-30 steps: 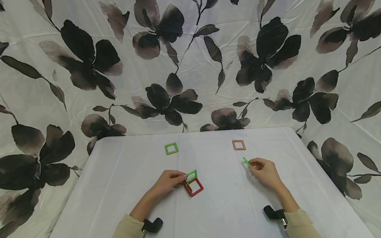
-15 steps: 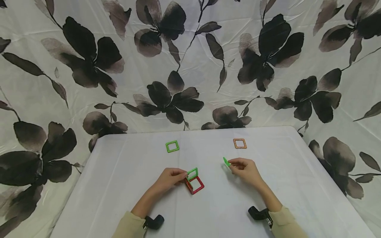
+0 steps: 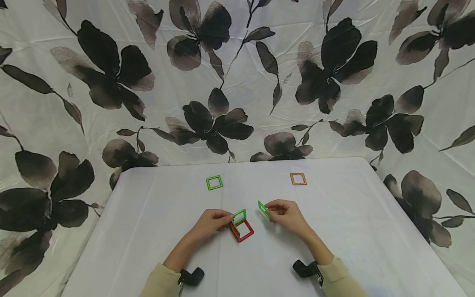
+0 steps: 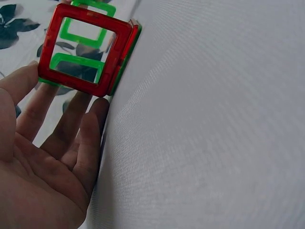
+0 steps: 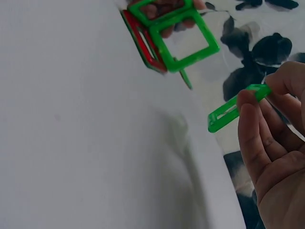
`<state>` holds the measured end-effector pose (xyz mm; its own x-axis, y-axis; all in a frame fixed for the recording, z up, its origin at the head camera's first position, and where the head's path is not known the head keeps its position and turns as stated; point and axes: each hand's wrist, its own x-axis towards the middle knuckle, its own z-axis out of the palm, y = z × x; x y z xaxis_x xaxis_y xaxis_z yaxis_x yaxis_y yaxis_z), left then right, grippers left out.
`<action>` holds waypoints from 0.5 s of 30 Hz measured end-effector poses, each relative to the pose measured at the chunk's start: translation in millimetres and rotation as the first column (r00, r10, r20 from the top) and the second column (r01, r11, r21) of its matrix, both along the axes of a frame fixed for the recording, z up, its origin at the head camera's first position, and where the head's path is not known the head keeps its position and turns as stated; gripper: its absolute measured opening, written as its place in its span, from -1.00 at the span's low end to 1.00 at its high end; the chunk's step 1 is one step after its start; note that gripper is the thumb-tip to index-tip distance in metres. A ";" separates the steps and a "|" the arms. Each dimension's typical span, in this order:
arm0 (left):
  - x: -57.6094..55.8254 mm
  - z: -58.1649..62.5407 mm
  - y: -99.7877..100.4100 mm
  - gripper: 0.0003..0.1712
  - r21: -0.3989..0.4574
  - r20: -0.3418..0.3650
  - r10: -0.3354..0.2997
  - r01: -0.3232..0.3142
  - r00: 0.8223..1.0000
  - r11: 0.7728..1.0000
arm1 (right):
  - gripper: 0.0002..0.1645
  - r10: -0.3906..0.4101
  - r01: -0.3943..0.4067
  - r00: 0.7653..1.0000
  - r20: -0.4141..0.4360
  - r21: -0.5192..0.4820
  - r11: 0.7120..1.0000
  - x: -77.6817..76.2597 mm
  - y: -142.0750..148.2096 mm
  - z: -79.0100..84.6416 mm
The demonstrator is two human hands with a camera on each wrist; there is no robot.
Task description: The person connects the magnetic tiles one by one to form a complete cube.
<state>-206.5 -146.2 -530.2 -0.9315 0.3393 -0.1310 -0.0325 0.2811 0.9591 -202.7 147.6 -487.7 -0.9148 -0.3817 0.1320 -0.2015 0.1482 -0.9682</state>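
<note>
On a white desk (image 3: 148,251) before flowered cloth (image 3: 267,123), the left hand (image 3: 211,222) grips joined red and green frames (image 3: 240,222). Near them, the right hand (image 3: 287,214) pinches a loose green frame (image 5: 228,119); farther back lie a green square (image 3: 216,188) and an orange square (image 3: 299,184).

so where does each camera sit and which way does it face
Head: on the head, facing forward and down at the table; left fingers, right fingers and sleeves show.
Left wrist: on that wrist, facing the joined frames; left fingers and palm show.
Right wrist: on that wrist, facing the held green frame; right fingers show.
Wrist views share the joined frames.
</note>
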 end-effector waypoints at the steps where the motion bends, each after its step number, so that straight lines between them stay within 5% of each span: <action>1: -0.4 -0.7 -0.2 -0.62 0.001 0.001 0.001 -0.001 1.000 1.000 | -0.75 0.007 -0.007 1.000 -0.001 -0.001 1.000 1.0 -2.1 0.2; 7: 0.5 1.1 0.1 -0.62 -0.005 0.001 0.002 -0.002 1.000 1.000 | -0.76 0.046 -0.046 0.999 -0.008 -0.032 0.998 5.0 -11.4 -3.1; 10: 5.3 12.6 2.0 -0.64 -0.010 -0.003 -0.009 0.009 1.000 1.000 | -0.76 0.053 -0.053 0.999 0.002 -0.047 0.997 6.8 -14.8 -3.8; 15: 3.8 9.0 1.1 -0.63 -0.017 -0.007 -0.013 0.013 1.000 1.000 | -0.77 0.065 -0.065 0.998 -0.003 -0.046 0.997 10.0 -19.7 -4.8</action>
<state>-202.7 -145.1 -521.1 -0.9279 0.3494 -0.1299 -0.0216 0.2975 0.9545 -192.8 127.9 -492.5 -0.8882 -0.4337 0.1518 -0.2104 0.0901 -0.9735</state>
